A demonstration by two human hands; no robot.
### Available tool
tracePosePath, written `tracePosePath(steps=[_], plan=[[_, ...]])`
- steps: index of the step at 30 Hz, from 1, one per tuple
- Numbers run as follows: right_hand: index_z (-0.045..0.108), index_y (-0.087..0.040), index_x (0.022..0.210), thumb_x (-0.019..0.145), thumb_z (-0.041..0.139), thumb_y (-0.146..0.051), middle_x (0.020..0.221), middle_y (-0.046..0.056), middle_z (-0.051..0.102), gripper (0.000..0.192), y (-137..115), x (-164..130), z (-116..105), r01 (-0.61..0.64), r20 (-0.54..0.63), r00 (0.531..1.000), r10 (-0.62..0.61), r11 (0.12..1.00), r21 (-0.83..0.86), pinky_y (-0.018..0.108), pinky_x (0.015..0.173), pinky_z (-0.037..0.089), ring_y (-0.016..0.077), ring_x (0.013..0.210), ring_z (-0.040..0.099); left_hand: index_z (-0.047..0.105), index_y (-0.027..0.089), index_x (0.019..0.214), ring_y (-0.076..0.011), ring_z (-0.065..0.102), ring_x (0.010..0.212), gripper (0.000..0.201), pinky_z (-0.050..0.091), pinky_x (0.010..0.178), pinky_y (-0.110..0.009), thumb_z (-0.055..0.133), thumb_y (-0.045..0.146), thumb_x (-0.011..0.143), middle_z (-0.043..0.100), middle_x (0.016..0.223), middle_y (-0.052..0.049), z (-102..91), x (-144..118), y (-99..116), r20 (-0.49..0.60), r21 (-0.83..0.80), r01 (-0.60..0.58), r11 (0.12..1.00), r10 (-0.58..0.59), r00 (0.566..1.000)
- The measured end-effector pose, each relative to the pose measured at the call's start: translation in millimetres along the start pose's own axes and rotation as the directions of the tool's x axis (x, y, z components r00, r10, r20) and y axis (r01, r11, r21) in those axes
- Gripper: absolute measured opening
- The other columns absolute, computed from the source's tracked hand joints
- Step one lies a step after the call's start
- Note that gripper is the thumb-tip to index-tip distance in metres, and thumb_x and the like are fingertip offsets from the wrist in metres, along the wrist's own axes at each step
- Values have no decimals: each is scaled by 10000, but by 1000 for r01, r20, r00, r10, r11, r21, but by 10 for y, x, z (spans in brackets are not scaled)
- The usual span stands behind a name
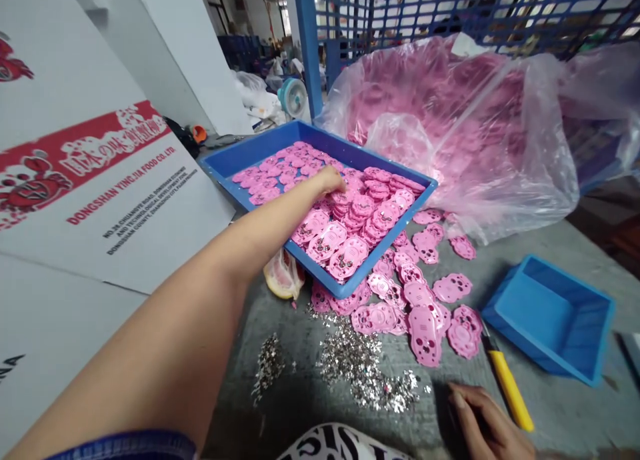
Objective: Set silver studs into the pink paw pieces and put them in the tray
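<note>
My left hand (330,179) reaches out into a blue tray (250,155) and rests on stacked pink plastic parts (350,227), fingers curled down among them; I cannot tell whether it grips one. My right hand (483,420) lies low at the near edge of the grey table, fingers bent, resting beside a yellow-handled knife (507,383). More loose pink parts (425,313) lie scattered on the table in front of the tray. Small piles of tiny silver screws (360,370) sit between my arms.
A large clear plastic bag (475,127) full of pink parts fills the back right. A small empty blue bin (550,317) stands at right. A white printed carton (100,180) leans at left. A blue mesh crate (450,7) stands behind.
</note>
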State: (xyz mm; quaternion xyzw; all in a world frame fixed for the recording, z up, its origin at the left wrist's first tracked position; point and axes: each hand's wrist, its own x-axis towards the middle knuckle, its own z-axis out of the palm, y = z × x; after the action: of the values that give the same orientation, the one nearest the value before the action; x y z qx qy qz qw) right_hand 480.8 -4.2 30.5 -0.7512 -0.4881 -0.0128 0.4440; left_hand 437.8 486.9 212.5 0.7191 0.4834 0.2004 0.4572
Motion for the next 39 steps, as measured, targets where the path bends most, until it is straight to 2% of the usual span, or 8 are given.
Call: tracePosePath(steps=[10,17,21,23,26,30,33,39], plan=[[728,-240,903,947,635,-229,777,23,748,103,-241,131,25,-68,-57,996,70,997,44,281,619,594,189,675,733,570,122,780,-85,437,615,213,435,716,-302,767,42,793,468,564,73,13,-90,-20,6,42,9,999,-10,1000],[706,-224,887,967,613,-232,768,12,735,123,-230,104,31,-31,-105,994,33,999,15,282,614,563,176,672,714,674,115,1052,-151,671,875,218,592,831,-382,675,313,962,712,1020,-58,49,-184,-84,-20,221,-55,974,61,998],[713,-207,992,982,588,-302,844,56,753,157,-185,652,-70,-18,-111,994,-2,985,-172,343,625,543,209,662,662,678,31,793,-147,627,858,182,489,1039,-520,825,137,776,697,748,-11,-135,-229,-7,-90,301,-161,940,196,977],[715,-166,1141,968,570,-271,1005,126,773,249,-125,1120,-114,73,-6,997,-82,922,-380,398,741,539,277,858,674,691,6,828,-131,613,895,215,442,1089,-513,827,157,757,696,740,12,-293,-362,55,-128,318,-235,918,287,949],[692,-156,1275,940,496,-122,1327,192,695,389,-1,1797,-109,293,365,929,-63,729,-619,434,855,470,331,1108,613,718,17,1018,-98,610,875,306,470,1051,-470,767,235,810,732,859,22,-561,-788,72,-128,416,-389,822,477,870],[733,-148,886,893,591,-101,1031,164,763,149,191,2241,15,454,636,771,32,672,-585,369,800,402,277,985,616,713,64,1134,-71,608,802,351,522,966,-381,730,274,853,771,1000,-3,-852,-1676,-186,-39,498,-541,678,641,767],[655,-144,721,902,601,-72,867,143,736,202,285,2287,88,477,673,740,11,696,-536,344,762,374,217,875,612,708,95,1179,-94,628,830,361,535,898,-304,695,333,908,768,1078,-48,-957,-2352,-521,-13,453,-594,665,671,741],[632,-176,791,868,657,-73,848,100,697,131,281,2404,-42,485,664,747,-19,698,-526,347,704,343,173,759,558,734,223,1119,-162,705,848,256,567,818,-309,710,363,906,771,1028,-42,-824,-3280,-1160,-7,106,-500,859,504,864]])
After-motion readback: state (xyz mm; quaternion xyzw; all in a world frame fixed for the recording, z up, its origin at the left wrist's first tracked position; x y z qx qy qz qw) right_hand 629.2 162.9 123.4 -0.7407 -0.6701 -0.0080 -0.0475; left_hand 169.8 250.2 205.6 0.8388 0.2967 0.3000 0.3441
